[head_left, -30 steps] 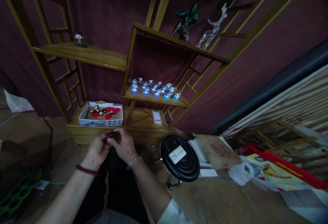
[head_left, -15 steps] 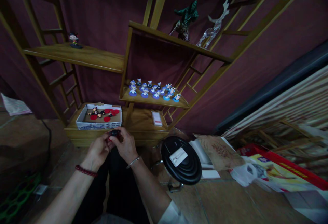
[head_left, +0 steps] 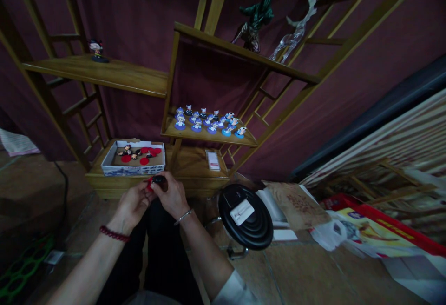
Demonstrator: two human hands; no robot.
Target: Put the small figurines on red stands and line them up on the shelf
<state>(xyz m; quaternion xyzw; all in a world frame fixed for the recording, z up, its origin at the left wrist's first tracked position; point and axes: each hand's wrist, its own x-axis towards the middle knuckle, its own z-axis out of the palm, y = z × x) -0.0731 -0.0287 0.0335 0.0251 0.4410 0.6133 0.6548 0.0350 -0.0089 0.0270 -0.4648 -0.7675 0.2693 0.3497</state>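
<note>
Just below and left of the frame's centre, a small black-and-red piece is held between the 2 hands. Its black end is pinched by the thumb and fingers of the right hand; its red end is gripped by the curled fingers of the left hand, whose undersides are hidden. Compared with 1 second ago, the piece appears to have been turned: the black end is now shown further right, and more red is exposed beside the left fingertips. Handling is thus judged to be still under way, as neither grip is released and nothing is set down.

Beyond the hands, in the left half of the frame, an open box is seen on the low shelf. Small figures and flat red discs are scattered inside it; no change can be made out among them. Near the frame's centre, a group of blue and purple toys is stood in rows on a higher ledge. At the upper left, 1 dark figurine is placed on another ledge. Right of the hands, well apart from the piece, a white card is laid on a black stool.
</note>
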